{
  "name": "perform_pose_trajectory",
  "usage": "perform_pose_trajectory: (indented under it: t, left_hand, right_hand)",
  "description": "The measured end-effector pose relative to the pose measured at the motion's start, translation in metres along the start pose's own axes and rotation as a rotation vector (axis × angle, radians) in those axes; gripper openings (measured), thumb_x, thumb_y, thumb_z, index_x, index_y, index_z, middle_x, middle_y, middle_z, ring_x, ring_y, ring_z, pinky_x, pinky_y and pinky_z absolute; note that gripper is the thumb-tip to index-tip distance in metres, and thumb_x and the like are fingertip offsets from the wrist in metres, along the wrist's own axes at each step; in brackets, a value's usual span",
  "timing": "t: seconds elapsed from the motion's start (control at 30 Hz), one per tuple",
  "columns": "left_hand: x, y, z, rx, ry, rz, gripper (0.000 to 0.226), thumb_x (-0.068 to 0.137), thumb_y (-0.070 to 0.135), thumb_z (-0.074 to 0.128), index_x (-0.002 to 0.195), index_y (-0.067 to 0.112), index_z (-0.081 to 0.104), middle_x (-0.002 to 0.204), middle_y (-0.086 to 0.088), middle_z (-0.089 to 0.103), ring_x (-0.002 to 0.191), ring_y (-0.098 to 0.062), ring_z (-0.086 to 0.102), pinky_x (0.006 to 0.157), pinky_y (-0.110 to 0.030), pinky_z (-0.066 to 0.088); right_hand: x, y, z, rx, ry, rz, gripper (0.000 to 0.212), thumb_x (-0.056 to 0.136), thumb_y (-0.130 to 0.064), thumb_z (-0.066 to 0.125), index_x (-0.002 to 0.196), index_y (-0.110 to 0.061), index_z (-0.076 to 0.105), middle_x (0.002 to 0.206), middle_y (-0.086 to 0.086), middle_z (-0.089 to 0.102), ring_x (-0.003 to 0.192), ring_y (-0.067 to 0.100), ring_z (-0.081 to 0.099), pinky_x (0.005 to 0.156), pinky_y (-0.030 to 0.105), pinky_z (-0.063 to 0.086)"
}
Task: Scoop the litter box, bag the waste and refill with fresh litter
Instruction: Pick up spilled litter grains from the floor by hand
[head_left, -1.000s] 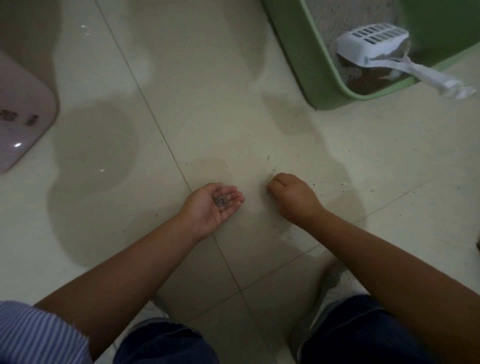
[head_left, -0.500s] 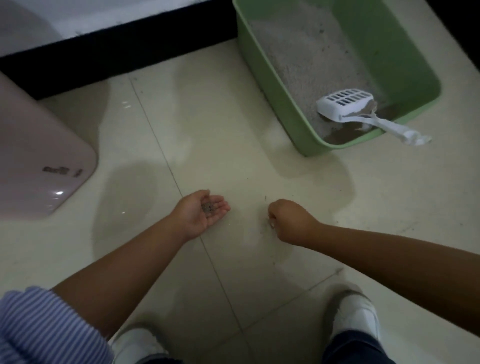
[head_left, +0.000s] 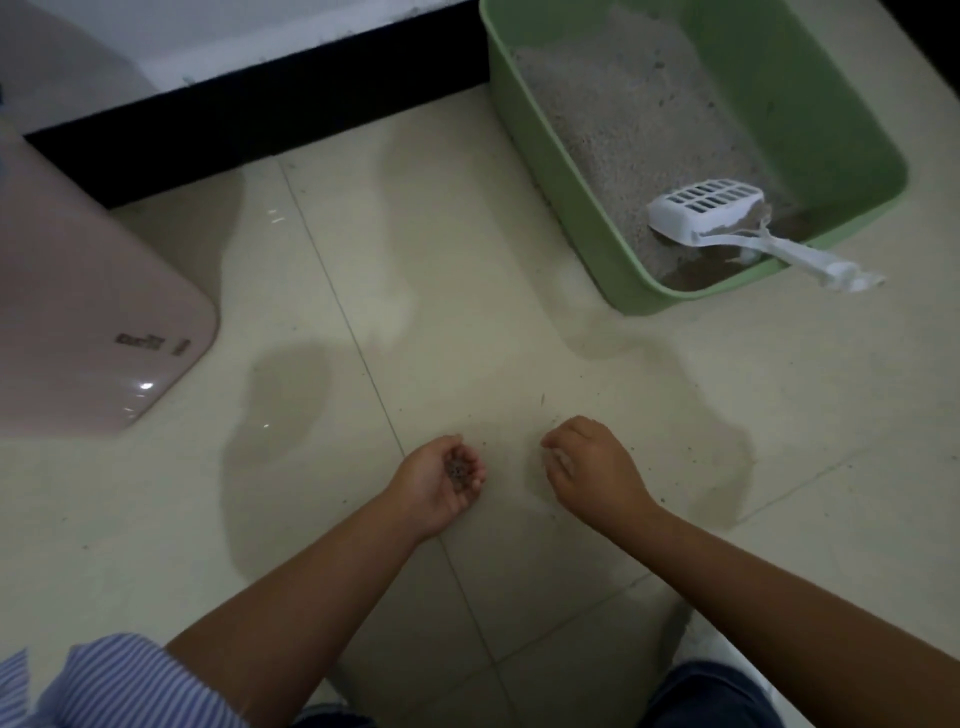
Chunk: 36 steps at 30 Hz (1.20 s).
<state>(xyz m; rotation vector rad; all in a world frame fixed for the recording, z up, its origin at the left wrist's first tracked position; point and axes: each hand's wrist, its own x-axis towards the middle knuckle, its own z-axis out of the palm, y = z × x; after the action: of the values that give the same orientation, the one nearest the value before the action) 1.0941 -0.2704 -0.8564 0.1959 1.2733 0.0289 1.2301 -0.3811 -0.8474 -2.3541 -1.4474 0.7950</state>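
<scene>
Head view gives me two hands low over the tiled floor (head_left: 519, 322). My left hand (head_left: 441, 480) lies palm up, fingers curled into a cup around one small pile of dark litter grains (head_left: 458, 472). My right hand (head_left: 592, 467) sits just beside it, back up, fingers curled down toward the floor; I cannot tell whether they pinch anything. A scatter of loose specks (head_left: 631, 448) dots the tile near that hand, too fine to count.

One green litter box (head_left: 582, 208) stands well apart, up and to the right, with pale litter (head_left: 623, 104) banked toward its far end and brown bottom showing at the near end. One white slotted scoop (head_left: 711, 208) rests inside, its handle lying over the near rim. One pink rounded object (head_left: 93, 322) sits at the left edge. I count one striped sleeve (head_left: 104, 680) on the left arm.
</scene>
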Motion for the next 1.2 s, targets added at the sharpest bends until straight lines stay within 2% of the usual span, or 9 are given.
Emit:
perform_pose_trajectory:
  t: [0.17,0.33,0.43,0.5,0.57,0.7,0.87,1.07,1.2]
  left_hand:
    - [-0.004,0.002,-0.001,0.004,0.015,0.032,0.053,0.098,0.015,0.035,0.05,0.002,0.054,0.04,-0.008,0.056,0.033,-0.014,0.057,0.036,-0.015,0.046]
    - [-0.008,0.007,-0.002,0.04,0.006,0.031,0.041,0.099,0.017,0.033,0.071,-0.004,0.054,0.047,-0.013,0.062,0.042,-0.019,0.064,0.042,-0.021,0.052]
    - [-0.007,0.008,-0.006,0.058,0.009,0.024,0.039,0.099,0.017,0.033,0.074,-0.005,0.054,0.051,-0.015,0.064,0.057,-0.026,0.067,0.045,-0.024,0.054]
    - [-0.005,0.007,-0.009,0.055,0.032,0.03,0.038,0.099,0.016,0.034,0.075,-0.006,0.054,0.052,-0.016,0.064,0.071,-0.028,0.062,0.045,-0.025,0.054]
    - [-0.004,0.005,-0.012,0.049,0.039,0.03,0.039,0.099,0.017,0.033,0.076,-0.006,0.054,0.052,-0.016,0.065,0.066,-0.029,0.065,0.045,-0.025,0.054]
    - [-0.003,0.002,-0.011,0.048,0.038,0.031,0.04,0.1,0.017,0.032,0.077,-0.006,0.054,0.052,-0.016,0.065,0.048,-0.024,0.067,0.045,-0.026,0.055]
    - [-0.004,0.002,-0.011,0.046,0.05,0.039,0.04,0.1,0.017,0.033,0.076,-0.006,0.055,0.053,-0.016,0.065,0.061,-0.027,0.066,0.045,-0.026,0.055]
    - [-0.007,0.003,-0.011,0.021,0.039,0.043,0.04,0.1,0.018,0.033,0.076,-0.006,0.054,0.053,-0.017,0.065,0.047,-0.024,0.067,0.044,-0.026,0.054]
    - [-0.005,0.001,-0.013,-0.008,0.026,0.033,0.041,0.1,0.019,0.033,0.077,-0.007,0.055,0.055,-0.019,0.066,0.052,-0.027,0.068,0.045,-0.027,0.055]
  right_hand:
    - [0.005,0.027,0.02,-0.2,-0.023,-0.136,0.028,0.075,-0.02,0.053,0.085,0.001,0.068,0.086,0.018,0.065,0.074,0.035,0.064,0.067,0.033,0.053]
    - [0.009,0.031,0.025,-0.23,-0.059,-0.23,0.018,0.066,-0.011,0.063,0.077,0.002,0.071,0.081,0.016,0.068,0.069,0.033,0.065,0.063,0.03,0.056]
    - [0.011,0.037,0.027,-0.205,-0.069,-0.284,0.019,0.074,-0.012,0.056,0.073,0.001,0.069,0.078,0.014,0.067,0.065,0.031,0.063,0.057,0.028,0.055]
    - [0.008,0.034,0.02,-0.202,-0.099,-0.276,0.012,0.075,-0.007,0.06,0.077,0.001,0.069,0.083,0.013,0.066,0.071,0.03,0.063,0.059,0.026,0.054]
    - [0.008,0.033,0.014,-0.175,-0.113,-0.201,0.012,0.079,-0.001,0.063,0.09,0.002,0.066,0.096,0.014,0.062,0.087,0.03,0.058,0.071,0.025,0.05]
    - [0.009,0.037,0.017,-0.168,-0.241,-0.198,0.034,0.03,0.003,0.086,0.056,-0.004,0.065,0.063,0.009,0.062,0.054,0.024,0.059,0.043,0.016,0.042]
    - [0.016,0.037,0.013,-0.312,-0.254,-0.304,0.039,0.016,-0.002,0.087,0.045,-0.007,0.061,0.051,0.006,0.058,0.044,0.022,0.057,0.035,0.013,0.039]
    - [0.019,0.033,0.014,-0.308,-0.155,-0.379,0.039,0.02,0.001,0.084,0.048,-0.006,0.059,0.05,0.008,0.056,0.043,0.021,0.055,0.035,0.015,0.037]
    - [0.019,0.031,0.011,-0.109,-0.039,-0.056,0.014,0.074,0.005,0.057,0.086,0.005,0.065,0.094,0.021,0.062,0.091,0.033,0.058,0.074,0.027,0.044]
